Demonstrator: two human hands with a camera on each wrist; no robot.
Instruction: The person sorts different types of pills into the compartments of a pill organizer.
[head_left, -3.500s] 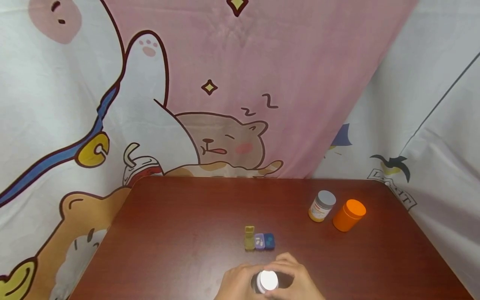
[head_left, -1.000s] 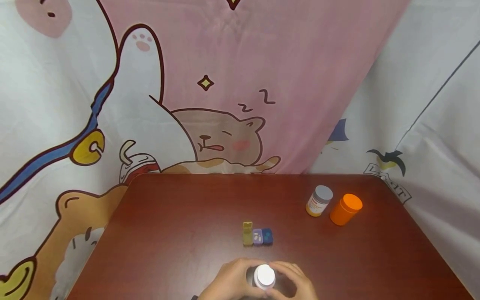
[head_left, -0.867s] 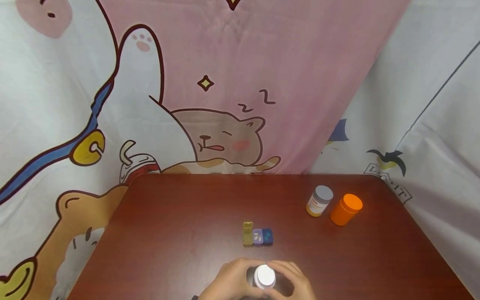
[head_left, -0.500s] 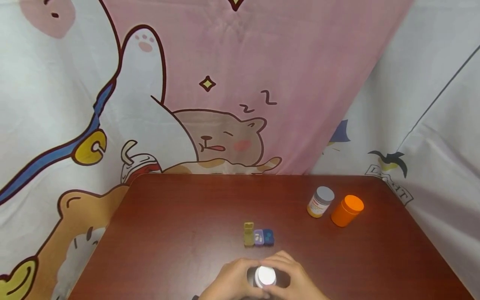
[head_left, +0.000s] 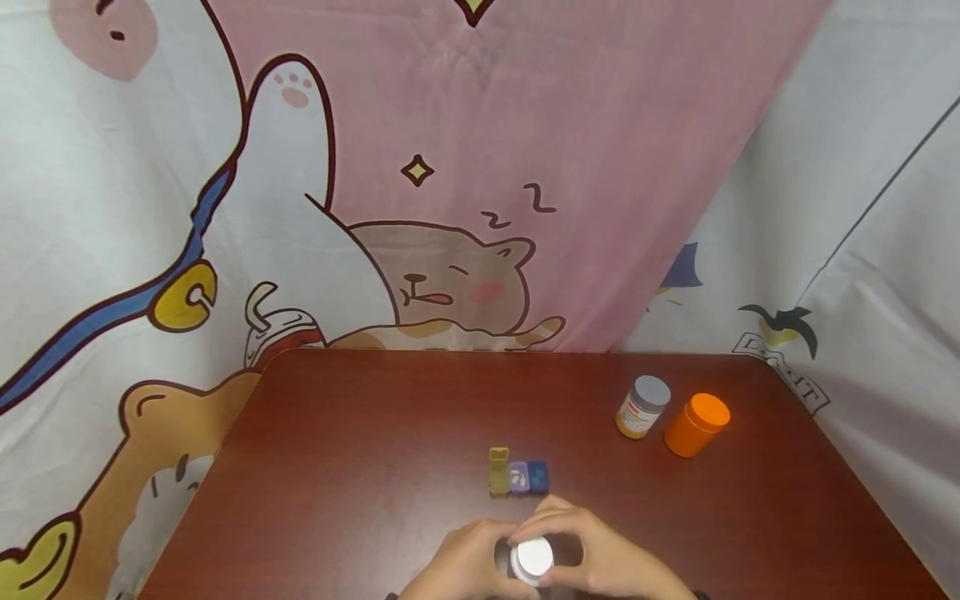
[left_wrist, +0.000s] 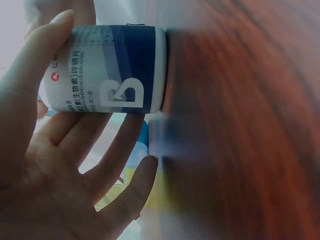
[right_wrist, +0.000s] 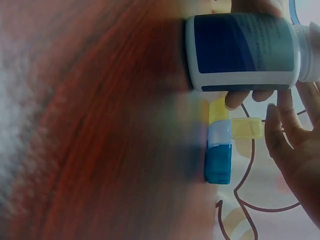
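Note:
A white pill bottle with a blue and white label stands upright on the table, at the bottom middle of the head view. My left hand grips its body, thumb on one side and fingers on the other. My right hand pinches the white screw cap between thumb and fingers. Just beyond the hands lies a small three-part pill box: its yellow compartment has the lid raised, the purple one shows white pills, and the blue one is shut, with dark shapes faintly visible.
A grey-capped bottle with a white and yellow label and an orange jar stand at the back right of the reddish-brown table. Behind the table's far edge hangs a printed cartoon cloth.
My right hand has turned around the cap, its fingers now reaching further over toward the left hand. The left hand keeps its hold on the pill bottle. The head view has shifted slightly.

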